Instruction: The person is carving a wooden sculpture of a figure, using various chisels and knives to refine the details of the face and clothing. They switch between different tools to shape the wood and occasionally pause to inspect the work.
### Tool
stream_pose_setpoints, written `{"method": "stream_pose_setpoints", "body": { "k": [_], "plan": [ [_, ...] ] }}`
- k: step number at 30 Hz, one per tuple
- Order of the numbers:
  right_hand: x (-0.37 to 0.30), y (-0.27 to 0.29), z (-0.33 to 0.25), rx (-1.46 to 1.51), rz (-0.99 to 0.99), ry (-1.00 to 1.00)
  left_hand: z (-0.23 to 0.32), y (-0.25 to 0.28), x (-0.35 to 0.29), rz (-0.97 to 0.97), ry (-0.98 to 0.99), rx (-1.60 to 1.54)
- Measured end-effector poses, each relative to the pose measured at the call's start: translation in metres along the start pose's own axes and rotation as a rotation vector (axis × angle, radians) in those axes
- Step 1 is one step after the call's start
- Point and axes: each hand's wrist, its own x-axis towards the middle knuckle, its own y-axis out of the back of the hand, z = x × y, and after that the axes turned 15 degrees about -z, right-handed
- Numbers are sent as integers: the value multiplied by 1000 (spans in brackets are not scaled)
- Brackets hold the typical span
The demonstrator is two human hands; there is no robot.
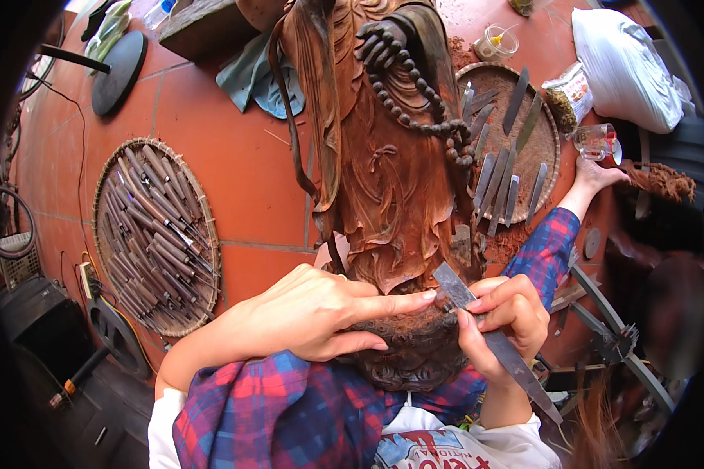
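Big brown carved statue (pixel 375 156) takes up the ctr, base end nearest the person's lap, btw the plaid legs; it blocks the view of the floor (pixel 262 203) behind & part of the R-side tray. R hand (pixel 504 316) clamped w/ thumb & fingers on a flat metal blade (pixel 516 363), far end at the carving nr the base; fingers cover the blade's mid. L hand (pixel 313 309) grips nothing: index stretched to just beside the blade's end, thumb apart; can't tell if fingertip touches blade. Hands close but apart. L of statue: round woven tray (pixel 96 223) full of wood-handled tools. R: another woven tray (pixel 551 168) w/ flat metal strips, dark beads (pixel 403 117) on the statue nr it. Further up: blue cloth (pixel 262 82), clear tub (pixel 495 44), white sack (pixel 622 70), bag of bits (pixel 569 95), clear cup (pixel 597 142) just beside a bare foot (pixel 593 176). Metal frame (pixel 618 344) lower R, nr the R hand's side. Upper L: black round-based stand (pixel 120 74) & wood block (pixel 203 30).
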Motion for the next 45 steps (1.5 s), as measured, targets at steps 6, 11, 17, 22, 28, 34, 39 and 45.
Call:
{"method": "stream_pose_setpoints", "body": {
  "k": [6, 11, 17, 22, 28, 34, 39, 45],
  "plan": [
    [-14, -16, 9, 9, 28, -19, -7, -11, -2, 10, 4, -28],
    [-14, -32, 17, -56, 65, 41, -8, -12, 3, 29, 20, -70],
    [-6, -38, 16, -66, 76, 9, -6, -5, 6, 5, 112, -19],
    [5, -46, 20, -159, 92, 77, -17, -10, 8, 138, 34, -15],
    [-7, -45, 14, -164, 43, 67, -15, -18, 6, 65, 41, 8],
    [-4, -52, 18, -219, 100, 126, -10, -11, 5, 4, 106, -2],
    [8, -53, 13, -204, 147, 70, -13, 1, 6, 79, 85, 26],
    [-3, -52, 7, -185, 114, 4, -14, -11, 4, 31, 86, 28]
  ]
}}
